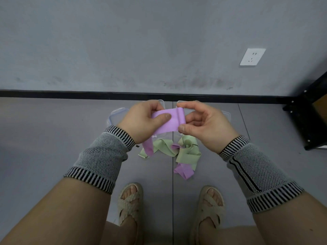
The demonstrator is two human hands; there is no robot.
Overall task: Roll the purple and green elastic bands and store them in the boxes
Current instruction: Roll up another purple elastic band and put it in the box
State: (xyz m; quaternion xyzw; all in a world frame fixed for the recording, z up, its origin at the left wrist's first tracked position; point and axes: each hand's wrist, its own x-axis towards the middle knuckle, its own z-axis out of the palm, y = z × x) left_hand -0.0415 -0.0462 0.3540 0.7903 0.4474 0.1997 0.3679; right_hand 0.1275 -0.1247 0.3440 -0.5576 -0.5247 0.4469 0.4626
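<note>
We see clear boxes (116, 115) on the floor at twelve o'clock, mostly hidden behind the hands, contents unreadable. Left hand (144, 119) and right hand (203, 122) pinch the purple band (169, 121), its end rolled. The green band (187, 152) lies below at six o'clock.

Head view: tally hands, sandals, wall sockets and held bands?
Hands: 2, left hand and right hand
Sandals: 2, left sandal and right sandal
Wall socket: 1
Held bands: 1, purple band
Total: 6
The floor pile of green and purple bands is too tangled to count.
</note>
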